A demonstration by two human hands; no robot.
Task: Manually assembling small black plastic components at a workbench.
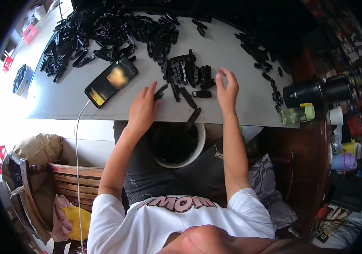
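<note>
My left hand is over the grey table near its front edge, with a slim black plastic part between thumb and fingers. My right hand is just right of a small cluster of black parts, thumb and fingers apart and nothing visible in them. That cluster has a toothed black piece, an upright-looking dark block and a short black piece lying flat. Between my hands lie narrow black strips, and another black strip reaches over the table edge above the bucket.
A large heap of black parts covers the far left of the table. A phone with a white cable lies left of my hands. On my lap stands a white bucket with dark contents. A green bottle and black tumbler lie right.
</note>
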